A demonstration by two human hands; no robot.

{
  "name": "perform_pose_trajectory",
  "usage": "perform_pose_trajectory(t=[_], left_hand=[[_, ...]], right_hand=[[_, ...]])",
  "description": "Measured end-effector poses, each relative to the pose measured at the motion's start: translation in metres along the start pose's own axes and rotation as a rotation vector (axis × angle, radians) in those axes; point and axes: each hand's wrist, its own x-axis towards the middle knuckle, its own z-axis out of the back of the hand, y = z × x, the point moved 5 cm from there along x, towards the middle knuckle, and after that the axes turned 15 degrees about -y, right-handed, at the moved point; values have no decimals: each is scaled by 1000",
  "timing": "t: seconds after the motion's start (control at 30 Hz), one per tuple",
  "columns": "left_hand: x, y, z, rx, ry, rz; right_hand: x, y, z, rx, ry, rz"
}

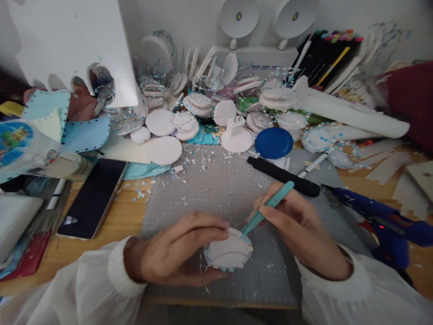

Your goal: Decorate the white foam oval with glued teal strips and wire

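My left hand (176, 250) is closed round a small white foam disc (227, 255), fingers on top and thumb beneath its near edge, just above the grey cutting mat (216, 185). A thin wire curves across the disc, and its rim carries blue specks. My right hand (297, 228) pinches teal tweezers (267, 208) whose tip touches the upper right edge of the disc.
A black phone (93, 196) lies left of the mat. A blue glue gun (379, 216) rests at the right, with a black marker (284, 174) and a white pen (313, 164) behind my hands. Several white foam discs (165, 150), a blue lid (274, 142) and scraps crowd the back.
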Motion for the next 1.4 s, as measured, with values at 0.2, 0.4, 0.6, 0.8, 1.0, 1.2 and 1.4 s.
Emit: perform_pose_trajectory(t=[0.2, 0.4, 0.6, 0.8, 1.0, 1.2, 1.4], left_hand=[[-2, 5, 2, -3, -38, 80], [-3, 5, -1, -7, 15, 107], [1, 10, -12, 70, 160, 156], [1, 15, -18, 145, 289, 222], [3, 15, -11, 110, 202, 225], [1, 20, 10, -180, -142, 437], [-3, 23, 14, -338, -275, 521]], right_hand=[[5, 3, 3, 77, -100, -13], [13, 3, 11, 283, -296, -63], [11, 6, 7, 371, -235, -44], [10, 7, -3, 335, -79, -24], [7, 2, -10, 299, 64, -65], [4, -2, -16, 230, 151, -26], [2, -8, -20, 178, 218, 3]])
